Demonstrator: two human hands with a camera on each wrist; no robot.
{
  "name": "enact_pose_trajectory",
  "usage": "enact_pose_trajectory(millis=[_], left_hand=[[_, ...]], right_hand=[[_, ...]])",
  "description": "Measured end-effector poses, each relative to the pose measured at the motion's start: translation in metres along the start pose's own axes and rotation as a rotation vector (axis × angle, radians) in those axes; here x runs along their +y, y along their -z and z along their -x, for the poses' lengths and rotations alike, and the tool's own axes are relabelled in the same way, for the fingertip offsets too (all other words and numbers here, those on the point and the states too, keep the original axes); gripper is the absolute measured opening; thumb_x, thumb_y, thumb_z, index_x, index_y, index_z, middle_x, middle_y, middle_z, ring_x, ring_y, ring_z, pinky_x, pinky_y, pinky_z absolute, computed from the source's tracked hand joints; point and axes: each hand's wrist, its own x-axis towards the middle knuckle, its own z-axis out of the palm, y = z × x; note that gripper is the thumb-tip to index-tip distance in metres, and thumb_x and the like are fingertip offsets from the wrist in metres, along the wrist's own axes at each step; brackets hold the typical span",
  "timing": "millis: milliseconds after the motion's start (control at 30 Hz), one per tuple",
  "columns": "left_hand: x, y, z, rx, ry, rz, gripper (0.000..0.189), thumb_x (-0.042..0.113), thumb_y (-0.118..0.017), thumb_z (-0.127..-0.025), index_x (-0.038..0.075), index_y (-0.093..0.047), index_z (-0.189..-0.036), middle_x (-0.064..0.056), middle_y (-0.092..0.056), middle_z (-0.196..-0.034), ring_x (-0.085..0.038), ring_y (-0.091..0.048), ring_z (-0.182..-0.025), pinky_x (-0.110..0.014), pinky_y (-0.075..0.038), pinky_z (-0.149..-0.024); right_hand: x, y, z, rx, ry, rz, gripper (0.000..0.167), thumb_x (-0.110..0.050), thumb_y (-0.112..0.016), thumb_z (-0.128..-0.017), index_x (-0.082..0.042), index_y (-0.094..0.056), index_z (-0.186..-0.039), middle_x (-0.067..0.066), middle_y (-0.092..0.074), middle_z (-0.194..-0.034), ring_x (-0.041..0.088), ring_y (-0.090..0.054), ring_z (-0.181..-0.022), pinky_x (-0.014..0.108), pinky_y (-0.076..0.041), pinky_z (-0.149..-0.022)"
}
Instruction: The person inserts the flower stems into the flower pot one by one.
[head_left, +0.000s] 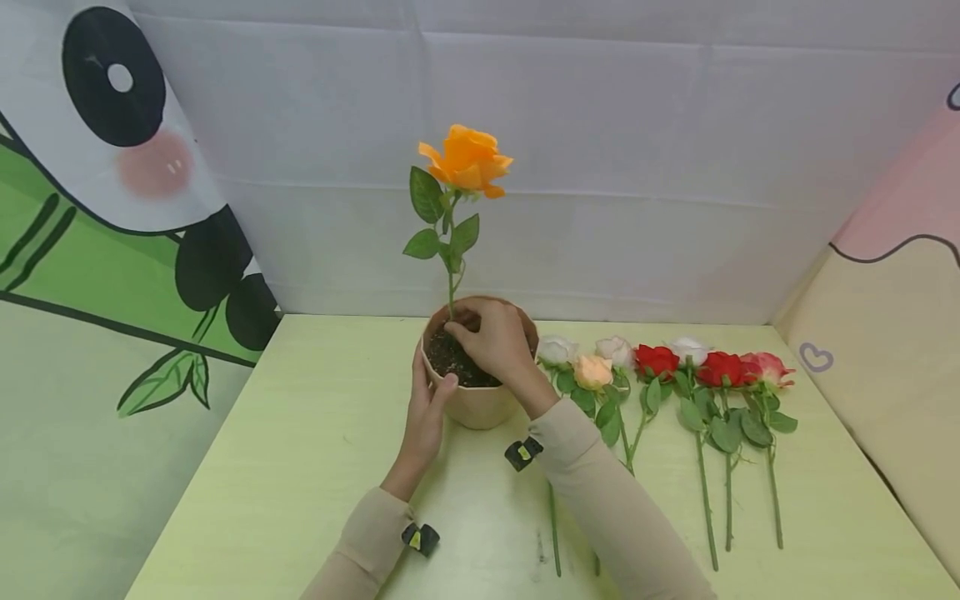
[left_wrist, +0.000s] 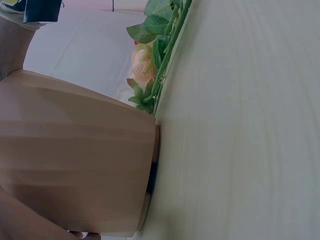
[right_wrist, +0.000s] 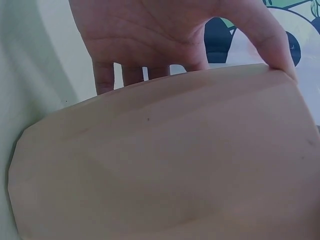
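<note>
An orange rose (head_left: 467,162) with a leafy green stem stands upright in a round, light brown flowerpot (head_left: 483,408) partly filled with dark soil (head_left: 450,354). My left hand (head_left: 426,417) holds the pot's left side, thumb at the rim. Seen in the right wrist view, that same left hand (right_wrist: 150,35) has its fingers reaching behind the flowerpot (right_wrist: 160,155). My right hand (head_left: 495,337) reaches over the rim and pinches the stem low down, just above the soil. In the left wrist view the flowerpot (left_wrist: 75,155) hides the right hand's fingers.
Right of the pot, several cut roses lie in a row on the pale table (head_left: 300,467): white (head_left: 557,350), peach (head_left: 592,372), red (head_left: 656,361) and pink (head_left: 768,369). My right forearm crosses some stems. A white cloth (head_left: 637,167) hangs behind; a cartoon-printed cloth (head_left: 97,350) is on the left.
</note>
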Motion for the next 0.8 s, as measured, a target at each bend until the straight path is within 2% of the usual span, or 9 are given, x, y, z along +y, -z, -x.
enact_pose_trajectory(millis=[100, 133, 333, 433, 467, 567, 667, 767, 800], left_hand=[[0.004, -0.002, 0.0, 0.003, -0.001, 0.02, 0.089, 0.034, -0.06, -0.112, 0.022, -0.006, -0.181, -0.019, -0.013, -0.184, -0.043, -0.03, -0.165, -0.053, -0.038, -0.129], [0.0, -0.001, -0.001, 0.004, -0.003, 0.021, 0.089, 0.036, -0.06, -0.112, 0.023, -0.006, -0.181, -0.018, -0.013, -0.184, -0.043, -0.029, -0.165, -0.053, -0.037, -0.129], [-0.049, 0.011, -0.01, 0.001, 0.042, 0.024, 0.089, 0.038, -0.063, -0.113, 0.035, -0.005, -0.18, 0.002, -0.011, -0.186, -0.029, -0.025, -0.169, -0.048, -0.033, -0.132], [-0.058, 0.013, -0.011, 0.0, 0.072, 0.022, 0.087, 0.039, -0.063, -0.114, 0.041, -0.006, -0.179, 0.008, -0.009, -0.186, -0.024, -0.023, -0.169, -0.048, -0.032, -0.132], [-0.057, 0.013, -0.011, -0.003, 0.066, 0.015, 0.087, 0.038, -0.062, -0.114, 0.04, -0.006, -0.18, 0.006, -0.009, -0.186, -0.026, -0.023, -0.169, -0.048, -0.033, -0.131], [-0.033, 0.007, -0.006, -0.008, 0.023, 0.017, 0.09, 0.041, -0.062, -0.113, 0.031, -0.004, -0.181, -0.007, -0.007, -0.187, -0.035, -0.021, -0.169, -0.052, -0.031, -0.132], [-0.012, 0.003, -0.002, -0.009, -0.019, -0.002, 0.09, 0.038, -0.059, -0.113, 0.02, -0.003, -0.181, -0.018, -0.009, -0.185, -0.041, -0.024, -0.168, -0.051, -0.034, -0.131], [-0.01, 0.003, -0.001, -0.003, -0.013, -0.017, 0.088, 0.037, -0.059, -0.114, 0.022, -0.004, -0.181, -0.016, -0.011, -0.185, -0.037, -0.028, -0.167, -0.043, -0.037, -0.13], [-0.016, 0.004, -0.002, 0.002, 0.002, -0.016, 0.087, 0.037, -0.059, -0.114, 0.026, -0.005, -0.181, -0.013, -0.013, -0.185, -0.034, -0.03, -0.166, -0.039, -0.039, -0.128]], right_hand=[[0.0, 0.0, 0.0, 0.005, -0.003, -0.003, 0.022, -0.015, -0.084, -0.102, -0.007, -0.083, -0.122, 0.008, -0.084, -0.109, 0.023, -0.081, -0.094, 0.04, -0.066, -0.086], [0.0, 0.0, 0.0, 0.006, -0.004, -0.001, 0.022, -0.015, -0.084, -0.102, -0.007, -0.083, -0.122, 0.008, -0.084, -0.108, 0.023, -0.081, -0.094, 0.04, -0.066, -0.086], [0.0, -0.001, 0.0, 0.012, -0.011, 0.006, 0.024, -0.016, -0.083, -0.102, -0.006, -0.083, -0.124, 0.009, -0.084, -0.109, 0.023, -0.081, -0.095, 0.04, -0.066, -0.087], [0.0, -0.002, 0.001, 0.017, -0.009, 0.01, 0.023, -0.015, -0.084, -0.102, -0.005, -0.083, -0.123, 0.009, -0.084, -0.11, 0.023, -0.081, -0.096, 0.04, -0.066, -0.086], [-0.001, -0.002, 0.001, 0.019, -0.006, 0.013, 0.023, -0.016, -0.084, -0.102, -0.005, -0.083, -0.123, 0.009, -0.084, -0.11, 0.023, -0.081, -0.095, 0.04, -0.066, -0.086], [-0.001, -0.002, 0.002, 0.032, 0.006, 0.031, 0.025, -0.018, -0.085, -0.101, -0.005, -0.083, -0.123, 0.009, -0.084, -0.111, 0.023, -0.081, -0.095, 0.04, -0.066, -0.086], [-0.003, -0.002, 0.002, 0.05, 0.014, 0.041, 0.029, -0.021, -0.087, -0.1, -0.005, -0.083, -0.124, 0.01, -0.084, -0.111, 0.024, -0.081, -0.096, 0.041, -0.065, -0.087], [-0.004, -0.002, 0.003, 0.063, 0.027, 0.043, 0.03, -0.024, -0.088, -0.099, -0.006, -0.083, -0.122, 0.009, -0.083, -0.11, 0.024, -0.08, -0.096, 0.043, -0.065, -0.087], [-0.004, -0.002, 0.003, 0.068, 0.031, 0.043, 0.029, -0.024, -0.088, -0.099, -0.006, -0.084, -0.122, 0.009, -0.083, -0.109, 0.024, -0.08, -0.096, 0.043, -0.065, -0.087]])
